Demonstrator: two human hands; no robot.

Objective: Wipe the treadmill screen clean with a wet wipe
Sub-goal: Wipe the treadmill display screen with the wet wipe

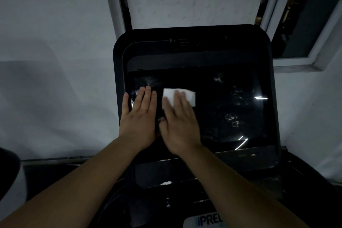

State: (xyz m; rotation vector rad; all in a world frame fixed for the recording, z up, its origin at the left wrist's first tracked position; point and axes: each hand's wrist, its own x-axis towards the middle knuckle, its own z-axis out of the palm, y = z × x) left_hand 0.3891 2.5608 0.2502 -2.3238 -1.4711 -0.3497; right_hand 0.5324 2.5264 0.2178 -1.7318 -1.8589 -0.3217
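Observation:
The black treadmill screen (231, 105) fills the middle of the view, glossy, with smudges and fingerprints on its right half. A folded white wet wipe (187, 94) lies flat on the screen's left part. My right hand (178, 122) presses the wipe against the glass with flat fingers; the wipe's top and right edge stick out beyond the fingertips. My left hand (137, 114) rests flat and open on the screen's left edge, beside the right hand, holding nothing.
The black console frame (192, 33) surrounds the screen. Behind it are a white wall (55, 42) and a window frame (296, 61) at the right. A label with blue letters (209, 220) shows at the bottom edge.

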